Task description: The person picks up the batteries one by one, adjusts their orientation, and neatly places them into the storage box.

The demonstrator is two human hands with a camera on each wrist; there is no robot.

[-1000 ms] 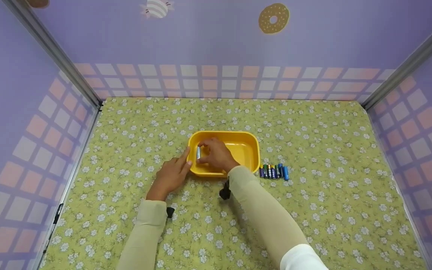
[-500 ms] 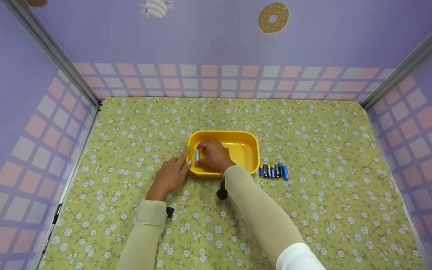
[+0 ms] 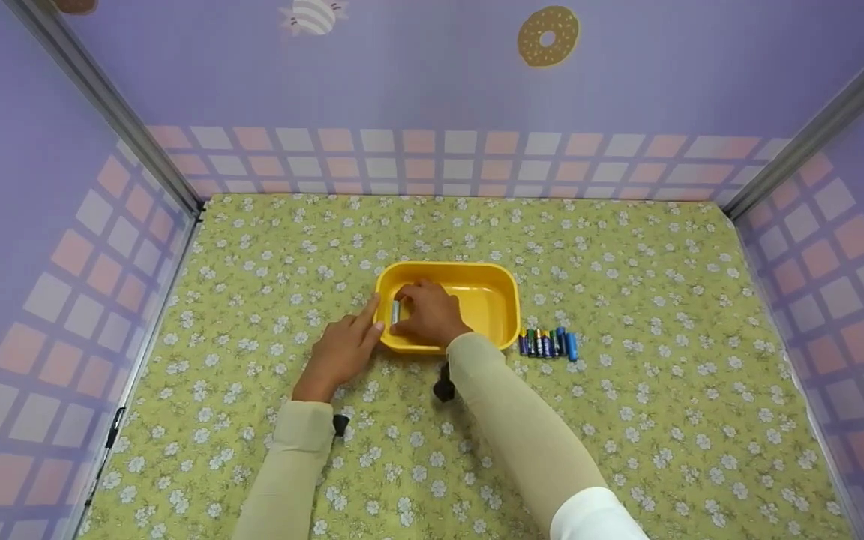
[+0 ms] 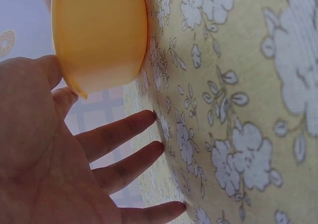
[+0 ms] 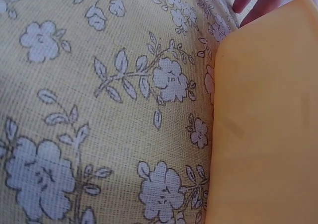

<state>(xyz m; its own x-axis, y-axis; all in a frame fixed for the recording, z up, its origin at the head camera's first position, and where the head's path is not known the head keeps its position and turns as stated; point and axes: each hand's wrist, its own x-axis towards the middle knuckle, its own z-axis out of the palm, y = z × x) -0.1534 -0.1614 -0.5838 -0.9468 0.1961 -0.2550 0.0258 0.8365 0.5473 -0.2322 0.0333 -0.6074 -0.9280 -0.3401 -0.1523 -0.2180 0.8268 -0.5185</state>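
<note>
A yellow plastic basin (image 3: 484,300) stands mid-table. Inside its left end, my right hand (image 3: 432,313) pinches a pale, silvery battery (image 3: 395,312) between thumb and fingertips, the battery lying close to the left wall. Outside that wall, my left hand (image 3: 343,349) touches the rim with thumb and index finger. The left wrist view shows its other fingers (image 4: 124,167) straight and spread, their tips down at the tablecloth. From the right wrist only the basin's outer wall (image 5: 268,114) and part of the left hand (image 5: 266,0) show; the right hand's grip is hidden there.
Several colourful batteries (image 3: 547,343) lie side by side in a row just right of the basin. A flowered yellow cloth (image 3: 672,420) covers the table. Purple walls (image 3: 432,82) with a checked band enclose the back and both sides.
My right hand has shifted slightly left with the battery, nearer the basin's left wall, and has barely moved over the last half second. The left hand stays at the rim.
</note>
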